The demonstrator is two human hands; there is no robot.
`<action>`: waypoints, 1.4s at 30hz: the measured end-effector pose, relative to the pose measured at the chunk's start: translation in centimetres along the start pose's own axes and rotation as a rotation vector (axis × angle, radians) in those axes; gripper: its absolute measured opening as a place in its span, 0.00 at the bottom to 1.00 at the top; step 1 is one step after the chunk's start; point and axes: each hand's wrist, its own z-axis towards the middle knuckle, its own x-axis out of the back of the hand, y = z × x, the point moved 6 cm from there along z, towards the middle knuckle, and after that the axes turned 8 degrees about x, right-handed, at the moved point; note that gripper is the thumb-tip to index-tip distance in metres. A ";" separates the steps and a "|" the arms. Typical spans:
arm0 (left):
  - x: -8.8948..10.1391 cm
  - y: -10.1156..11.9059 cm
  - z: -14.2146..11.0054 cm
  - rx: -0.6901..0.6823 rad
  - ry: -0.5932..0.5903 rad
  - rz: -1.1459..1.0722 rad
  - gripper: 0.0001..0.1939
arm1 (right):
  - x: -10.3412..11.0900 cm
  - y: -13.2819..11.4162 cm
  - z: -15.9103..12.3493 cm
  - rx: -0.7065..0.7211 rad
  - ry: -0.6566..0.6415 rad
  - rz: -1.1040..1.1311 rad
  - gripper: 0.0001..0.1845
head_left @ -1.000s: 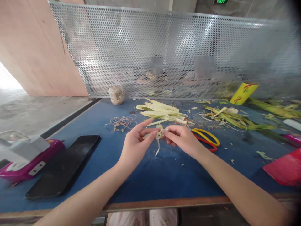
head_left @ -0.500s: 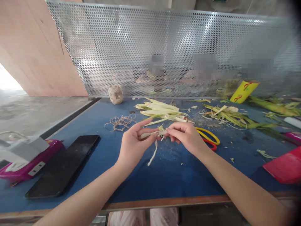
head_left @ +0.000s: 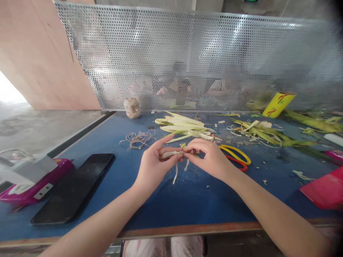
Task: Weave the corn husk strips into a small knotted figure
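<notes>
My left hand (head_left: 152, 162) pinches a pale corn husk strip (head_left: 169, 154) between thumb and fingers, its index finger stretched outward. Close against it, my right hand (head_left: 210, 155) is closed with thumb and fingertips on the other part of the same strip. A small greenish-yellow knotted bit shows above the fingertips, and narrow white ends hang below. The hold is partly hidden by the fingers. Just behind the hands lies a pile of pale corn husks (head_left: 184, 125). Scissors with yellow and red handles (head_left: 239, 153) lie beside my right wrist, their blades hidden.
A tangle of twine (head_left: 137, 139), a phone (head_left: 76, 189) and a purple power strip (head_left: 53, 182) are at left. A whitish roll (head_left: 132, 108), green husks (head_left: 268, 134), a yellow tube (head_left: 278, 104) and a red object (head_left: 325, 189) surround the work area. A perforated metal screen (head_left: 160, 53) stands behind.
My right hand first drew slightly right, stretching the husk piece, then came back against my left fingers. The hanging husk ends have shifted. My left hand has barely moved.
</notes>
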 end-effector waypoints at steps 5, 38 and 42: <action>-0.1 0.0 -0.1 0.028 0.009 0.055 0.27 | 0.1 0.0 0.0 -0.015 -0.013 -0.014 0.06; -0.1 -0.7 0.5 0.091 -0.003 -0.048 0.32 | 0.8 -2.8 -0.4 0.309 0.079 -0.428 0.05; 0.0 -0.2 0.3 0.032 0.014 0.012 0.33 | 0.2 -2.0 -0.2 0.274 0.025 -0.438 0.05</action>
